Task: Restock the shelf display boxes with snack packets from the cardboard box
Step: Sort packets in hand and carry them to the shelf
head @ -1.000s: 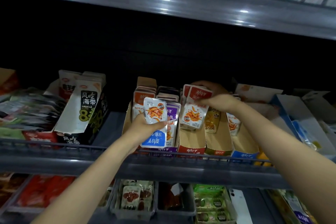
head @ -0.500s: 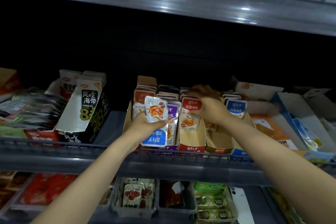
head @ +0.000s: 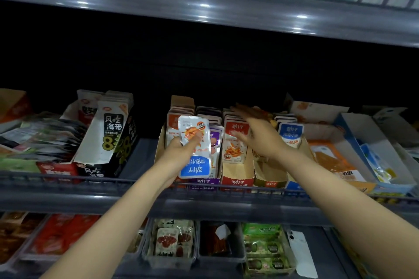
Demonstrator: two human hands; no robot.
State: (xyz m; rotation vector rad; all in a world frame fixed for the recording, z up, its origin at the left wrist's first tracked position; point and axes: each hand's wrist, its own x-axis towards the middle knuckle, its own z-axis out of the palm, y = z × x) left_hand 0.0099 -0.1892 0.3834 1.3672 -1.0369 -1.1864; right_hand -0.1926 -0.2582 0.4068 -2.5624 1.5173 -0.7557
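Observation:
My left hand [head: 179,152] grips a blue-and-white snack packet [head: 195,149], held upside down in front of the purple display box [head: 205,180]. My right hand [head: 258,133] hovers with straight, spread fingers over the red display box [head: 237,180] and the yellow-green display box [head: 269,182], holding nothing. Red packets [head: 234,142] stand upright in the red box. A blue packet [head: 290,135] stands in the blue display box [head: 294,186] to the right. The cardboard box is not in view.
A black-and-white seaweed box [head: 108,133] leans at the left beside flat packets [head: 38,133]. Orange and blue cartons [head: 362,156] fill the right. A wire rail [head: 136,182] fronts the shelf. The upper shelf edge [head: 204,11] hangs overhead; trays [head: 170,244] sit below.
My right hand let go of the red packets, which now stand in the red box, and it lifted with fingers spread. My left hand kept its hold on the blue packet.

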